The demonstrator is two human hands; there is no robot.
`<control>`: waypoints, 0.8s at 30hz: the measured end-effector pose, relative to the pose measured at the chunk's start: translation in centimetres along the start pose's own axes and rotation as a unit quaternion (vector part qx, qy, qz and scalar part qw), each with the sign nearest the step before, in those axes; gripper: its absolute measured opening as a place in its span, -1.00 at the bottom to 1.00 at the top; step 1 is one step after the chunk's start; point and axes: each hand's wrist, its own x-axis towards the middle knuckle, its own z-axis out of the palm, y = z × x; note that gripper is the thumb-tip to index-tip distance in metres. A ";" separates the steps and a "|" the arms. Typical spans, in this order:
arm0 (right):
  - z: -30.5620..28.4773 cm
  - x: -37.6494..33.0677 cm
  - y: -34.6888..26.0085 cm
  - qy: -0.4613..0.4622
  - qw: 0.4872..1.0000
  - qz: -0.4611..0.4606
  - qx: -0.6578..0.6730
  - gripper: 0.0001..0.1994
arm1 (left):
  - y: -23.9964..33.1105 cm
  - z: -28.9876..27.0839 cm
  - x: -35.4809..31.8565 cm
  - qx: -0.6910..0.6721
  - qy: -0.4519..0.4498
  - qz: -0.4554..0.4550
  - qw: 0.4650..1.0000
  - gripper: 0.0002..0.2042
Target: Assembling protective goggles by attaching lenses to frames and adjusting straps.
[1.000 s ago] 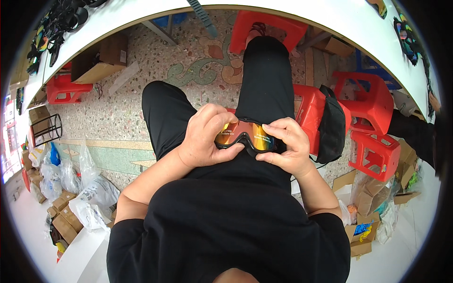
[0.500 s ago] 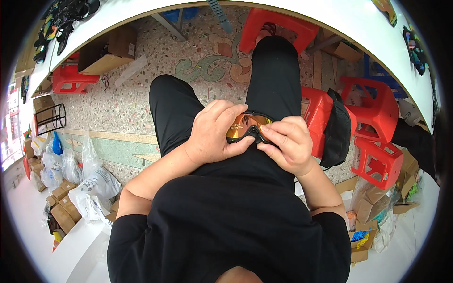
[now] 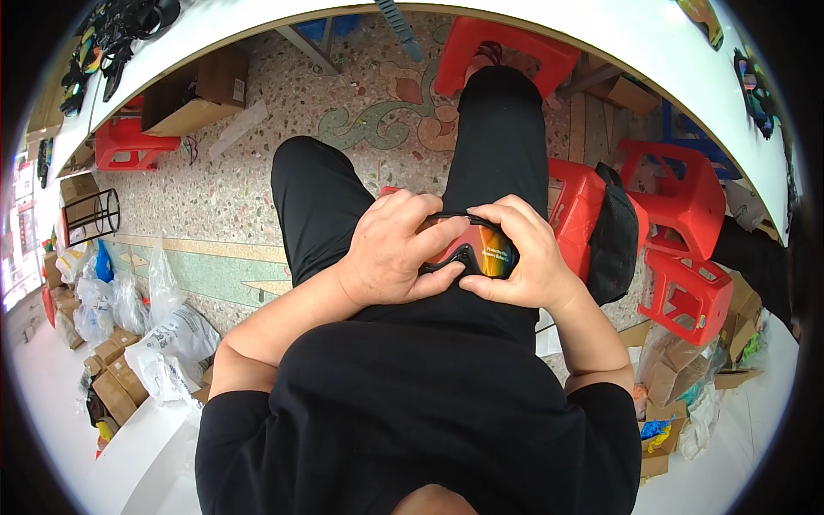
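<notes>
I hold the goggles (image 3: 468,249) over my lap, both hands clamped on them: my left hand (image 3: 390,253) wraps the left end, my right hand (image 3: 519,257) the right end, thumbs under the frame. Risk: fingertips pressing the orange mirrored lens may smear or scratch it. Risk: a loosened grip would likely drop the goggles past my knees onto the terrazzo floor (image 3: 223,189).

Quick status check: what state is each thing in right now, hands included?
Left hand: closed over the left side of the goggles, thumb on the lens.
Right hand: gripping the right side of the goggles.
Goggles: held over the lap, orange mirrored lens facing up, partly hidden by fingers.
Black bag: lying on a red stool.
Cardboard box: lying open under the table.
</notes>
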 end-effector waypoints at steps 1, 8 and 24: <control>0.1 0.0 0.1 -0.014 1.000 0.003 -0.006 -0.30 | 0.0 0.0 0.0 0.006 -0.012 0.001 1.000 -0.55; -1.0 0.4 1.8 -0.135 0.972 0.093 0.168 -0.37 | -0.3 0.5 0.4 -0.015 -0.055 -0.002 0.998 -0.57; -0.5 3.8 6.4 -0.315 0.768 0.335 0.447 -0.67 | -1.3 2.5 0.8 -0.078 -0.079 -0.017 0.994 -0.65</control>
